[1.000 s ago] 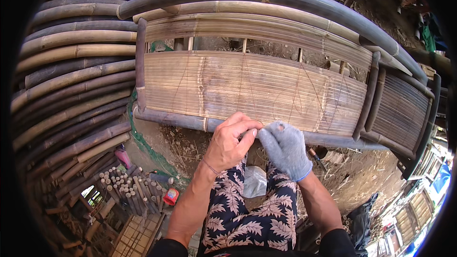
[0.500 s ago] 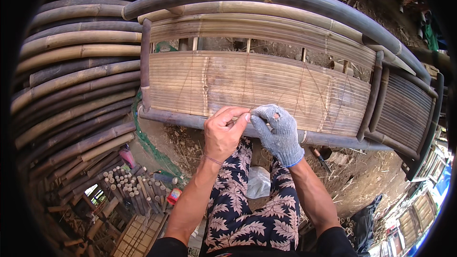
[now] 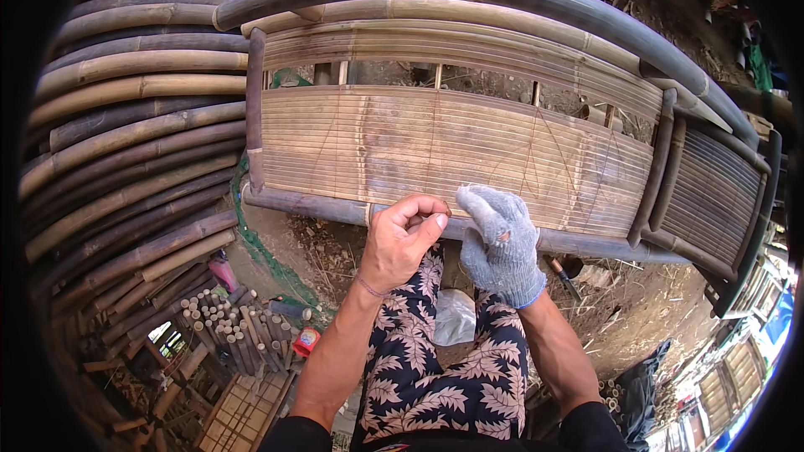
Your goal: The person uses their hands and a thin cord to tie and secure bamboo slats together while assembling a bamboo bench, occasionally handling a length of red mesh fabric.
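Note:
My bare left hand (image 3: 404, 238) is closed, thumb against forefinger, over the front edge of a bamboo bench. A small dark bit shows at its fingertips, too small to name. Just to the right is my right hand (image 3: 502, 244) in a grey knitted glove with a hole in it. Its thumb stands apart from its fingers, and nothing shows between them. Both hands hover by the dark front pole (image 3: 310, 207) of the bench. Beyond them lies the bench's slatted bamboo panel (image 3: 402, 138), crossed by thin lines that look like cord or wire.
Long bamboo poles (image 3: 151, 88) are stacked at the left. Short cut bamboo pieces (image 3: 230, 326) stand upright at the lower left, near a red tub (image 3: 306, 341). A tool with an orange handle (image 3: 557, 268) lies on the ground at right. Green netting (image 3: 272, 255) runs beside the bench.
Half a second ago my fingertips met at the front edge. Now the gloved right hand has drawn away to the right and its thumb has parted; the left hand has dropped slightly nearer.

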`<state>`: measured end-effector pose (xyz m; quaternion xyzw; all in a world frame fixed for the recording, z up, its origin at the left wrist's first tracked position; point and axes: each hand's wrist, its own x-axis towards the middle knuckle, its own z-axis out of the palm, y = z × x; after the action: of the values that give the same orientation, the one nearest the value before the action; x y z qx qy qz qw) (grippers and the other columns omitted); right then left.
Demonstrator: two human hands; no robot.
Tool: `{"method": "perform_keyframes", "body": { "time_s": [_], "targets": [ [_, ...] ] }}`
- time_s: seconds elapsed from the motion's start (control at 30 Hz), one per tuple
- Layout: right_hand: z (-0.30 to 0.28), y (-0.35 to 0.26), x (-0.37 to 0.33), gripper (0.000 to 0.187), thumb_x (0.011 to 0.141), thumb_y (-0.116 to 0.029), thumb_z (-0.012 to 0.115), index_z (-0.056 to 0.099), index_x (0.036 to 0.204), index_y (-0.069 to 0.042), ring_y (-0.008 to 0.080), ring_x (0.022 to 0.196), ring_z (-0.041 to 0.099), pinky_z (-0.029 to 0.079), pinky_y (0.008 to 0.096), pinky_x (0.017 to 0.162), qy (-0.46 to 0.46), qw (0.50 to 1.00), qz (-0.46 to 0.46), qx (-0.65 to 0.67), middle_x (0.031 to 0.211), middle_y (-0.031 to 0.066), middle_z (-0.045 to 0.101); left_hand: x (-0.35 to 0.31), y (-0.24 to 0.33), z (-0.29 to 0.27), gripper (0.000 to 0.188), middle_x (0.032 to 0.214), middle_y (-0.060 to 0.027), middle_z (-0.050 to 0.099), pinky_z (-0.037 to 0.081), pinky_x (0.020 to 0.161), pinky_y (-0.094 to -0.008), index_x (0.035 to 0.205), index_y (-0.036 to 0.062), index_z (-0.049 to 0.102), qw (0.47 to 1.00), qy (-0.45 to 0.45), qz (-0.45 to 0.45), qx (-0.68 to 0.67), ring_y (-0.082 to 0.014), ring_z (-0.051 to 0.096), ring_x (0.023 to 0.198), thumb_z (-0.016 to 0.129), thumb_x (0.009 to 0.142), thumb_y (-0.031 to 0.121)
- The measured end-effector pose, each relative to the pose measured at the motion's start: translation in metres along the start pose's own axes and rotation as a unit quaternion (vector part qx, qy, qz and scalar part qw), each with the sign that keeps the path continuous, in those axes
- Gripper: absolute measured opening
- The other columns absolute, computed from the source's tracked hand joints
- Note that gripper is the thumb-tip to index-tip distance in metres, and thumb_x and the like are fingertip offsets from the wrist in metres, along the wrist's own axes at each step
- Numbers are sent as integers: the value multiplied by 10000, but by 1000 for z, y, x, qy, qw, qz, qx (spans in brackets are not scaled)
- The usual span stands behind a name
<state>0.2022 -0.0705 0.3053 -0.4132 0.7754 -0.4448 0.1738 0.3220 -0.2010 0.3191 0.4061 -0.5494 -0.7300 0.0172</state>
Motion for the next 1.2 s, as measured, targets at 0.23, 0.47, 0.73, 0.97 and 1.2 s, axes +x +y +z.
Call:
{"method": "perform_keyframes", "body": {
  "time_s": [0.23, 0.47, 0.73, 0.97, 1.2],
  "targets": [
    [-1, 2, 5, 206, 769, -87, 735, 687, 969, -98, 291, 801, 635, 481, 407, 758, -25, 996, -6, -86, 857, 74, 669, 0, 4, -3, 143, 838, 5, 661, 456, 640, -197, 982, -22, 707, 996, 34, -3, 84, -44, 558, 747, 708, 897, 93],
    [0, 7, -5, 118, 742, -72, 721, 640, 819, -113, 280, 661, 562, 421, 404, 642, -76, 993, 18, -93, 671, 67, 560, -11, 9, -14, 139, 918, -33, 671, 483, 777, -246, 979, -34, 715, 996, -5, -82, -19, -102, 608, 835, 678, 895, 70],
    [-3, 3, 0, 119, 832, -160, 671, 670, 899, -61, 322, 775, 621, 484, 422, 681, -66, 973, 171, 141, 802, 126, 637, 3, 10, 2, 115, 917, -108, 661, 520, 719, -324, 957, 7, 721, 939, -32, 191, 285, -234, 650, 807, 683, 851, 34],
    [17, 18, 8, 221, 785, -124, 756, 698, 997, -106, 293, 880, 627, 490, 401, 803, -22, 999, 25, 10, 916, 84, 659, 15, 5, 1, 110, 887, -80, 688, 499, 674, -268, 968, -9, 724, 970, 44, 143, 194, -139, 634, 785, 702, 874, 45],
    [16, 11, 9, 139, 798, -161, 705, 670, 922, -107, 300, 810, 608, 446, 421, 759, -6, 1000, 13, -11, 836, 76, 636, 13, 10, 10, 130, 863, -45, 680, 459, 630, -232, 971, -6, 708, 956, 98, 119, 249, -84, 577, 715, 719, 852, 46]
  ]
}}
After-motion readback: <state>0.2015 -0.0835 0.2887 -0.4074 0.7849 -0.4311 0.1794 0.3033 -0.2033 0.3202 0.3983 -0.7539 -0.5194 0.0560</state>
